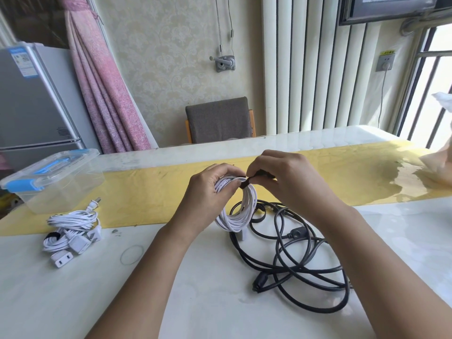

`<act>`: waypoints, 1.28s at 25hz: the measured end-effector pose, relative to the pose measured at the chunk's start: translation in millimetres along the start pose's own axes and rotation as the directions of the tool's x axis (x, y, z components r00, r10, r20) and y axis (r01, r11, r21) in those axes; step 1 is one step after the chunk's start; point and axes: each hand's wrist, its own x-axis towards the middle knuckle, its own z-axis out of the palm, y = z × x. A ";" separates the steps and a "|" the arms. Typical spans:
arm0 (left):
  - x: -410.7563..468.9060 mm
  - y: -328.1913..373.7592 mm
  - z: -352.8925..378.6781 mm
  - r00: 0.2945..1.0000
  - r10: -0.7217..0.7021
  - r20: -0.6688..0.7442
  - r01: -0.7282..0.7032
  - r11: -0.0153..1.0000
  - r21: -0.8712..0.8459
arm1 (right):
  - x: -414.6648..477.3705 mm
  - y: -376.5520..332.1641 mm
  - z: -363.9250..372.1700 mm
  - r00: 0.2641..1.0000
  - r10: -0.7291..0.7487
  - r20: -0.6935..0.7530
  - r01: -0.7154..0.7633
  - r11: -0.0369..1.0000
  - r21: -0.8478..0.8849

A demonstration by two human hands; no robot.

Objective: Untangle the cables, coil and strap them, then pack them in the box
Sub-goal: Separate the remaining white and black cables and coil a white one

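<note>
The white cable coil point(238, 214) is gripped by the left hand point(208, 192), loops bunched for binding; the strap point(245, 184) is pinched by the right hand point(283, 184).

Bright daylight, source window point(437, 77), panes blown white. Glare strongest on glossy counter point(220, 302) nearest window; yellow runner point(137, 192) mirror-shiny at that end. Far from window, fridge point(31, 99) dimmer, bowed by wide-angle lens; radiator point(305, 69) beside window leans too. Thin soft shadow under black cable point(260, 281). My forearms evenly lit. Centre sharp, slight overall softness.
</note>
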 end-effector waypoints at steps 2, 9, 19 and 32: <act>-0.9 4.0 -0.8 1.000 0.000 0.026 0.000 1.000 -0.007 | 0.5 -2.9 -5.0 0.998 0.057 -0.021 -0.056 0.997 0.060; -4.9 14.4 4.0 0.995 0.009 0.101 -0.003 0.998 -0.062 | -0.2 -7.8 -3.9 0.944 0.329 -0.028 -0.304 0.900 0.312; -17.2 31.8 25.4 0.979 -0.026 0.201 0.045 0.995 -0.092 | 0.8 6.1 -4.2 0.769 0.605 0.206 -0.552 0.465 0.692; -0.1 10.0 4.7 0.976 -0.218 0.012 0.213 0.942 -0.259 | 2.2 6.4 -12.7 0.701 0.503 0.505 -0.660 0.190 0.727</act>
